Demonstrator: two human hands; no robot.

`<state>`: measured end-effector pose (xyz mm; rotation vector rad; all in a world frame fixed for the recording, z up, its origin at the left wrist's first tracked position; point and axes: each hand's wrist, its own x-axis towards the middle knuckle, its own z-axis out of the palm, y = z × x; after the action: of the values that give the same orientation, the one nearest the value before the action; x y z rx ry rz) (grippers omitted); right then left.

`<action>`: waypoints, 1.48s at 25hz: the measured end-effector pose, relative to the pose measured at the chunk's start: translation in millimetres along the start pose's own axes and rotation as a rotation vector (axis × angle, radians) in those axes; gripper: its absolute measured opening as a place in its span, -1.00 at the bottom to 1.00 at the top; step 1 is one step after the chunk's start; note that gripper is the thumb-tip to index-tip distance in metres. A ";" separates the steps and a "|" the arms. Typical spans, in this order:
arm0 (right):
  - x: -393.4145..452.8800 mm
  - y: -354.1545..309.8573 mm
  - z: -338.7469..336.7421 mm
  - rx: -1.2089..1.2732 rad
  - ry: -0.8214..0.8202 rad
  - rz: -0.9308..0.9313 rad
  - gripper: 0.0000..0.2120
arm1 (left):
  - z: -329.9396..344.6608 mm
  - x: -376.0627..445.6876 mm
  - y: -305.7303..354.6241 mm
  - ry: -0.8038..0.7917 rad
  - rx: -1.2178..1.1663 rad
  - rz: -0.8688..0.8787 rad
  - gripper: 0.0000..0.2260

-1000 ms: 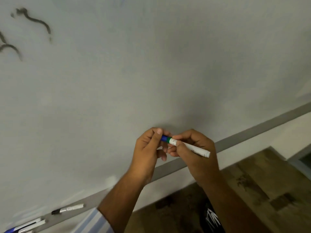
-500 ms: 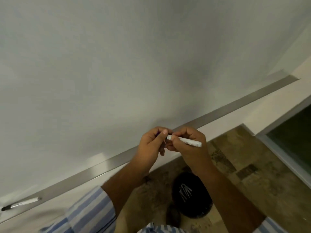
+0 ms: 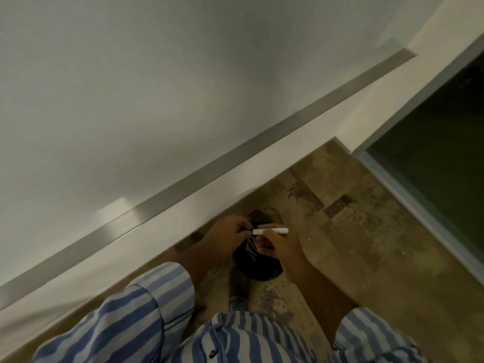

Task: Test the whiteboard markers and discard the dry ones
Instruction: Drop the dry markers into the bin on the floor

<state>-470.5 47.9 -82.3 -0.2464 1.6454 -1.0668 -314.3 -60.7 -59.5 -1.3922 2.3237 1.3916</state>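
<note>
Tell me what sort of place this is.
Probably a classroom or office meeting room. A large whiteboard with a metal tray rail fills the wall, a black bin stands on the tiled floor, and both hands hold a marker.

floor [image 3: 366, 258]: brown patchy tile | on it: black bin [image 3: 258, 268]

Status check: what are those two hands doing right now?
Right hand grips white whiteboard marker. Left hand pinches its cap end. Both above black round bin on floor. Nothing in the way.
</note>
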 end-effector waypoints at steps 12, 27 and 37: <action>57.2 59.6 -48.7 -0.367 0.196 0.110 -0.81 | 35.6 9.5 -30.4 -0.213 -0.126 -0.171 -0.80; 45.9 40.5 -29.1 -0.239 0.146 0.096 -0.81 | 14.2 -23.5 -54.1 0.049 -0.195 -0.229 -0.85; 19.6 -7.4 74.8 -0.401 -0.207 -0.167 -0.90 | -26.7 -78.2 -79.4 0.251 -0.338 -0.326 -0.87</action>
<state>-416.1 -7.3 -89.1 -0.7440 1.6581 -0.7927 -201.2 -42.7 -57.5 -2.0387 1.9210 1.6345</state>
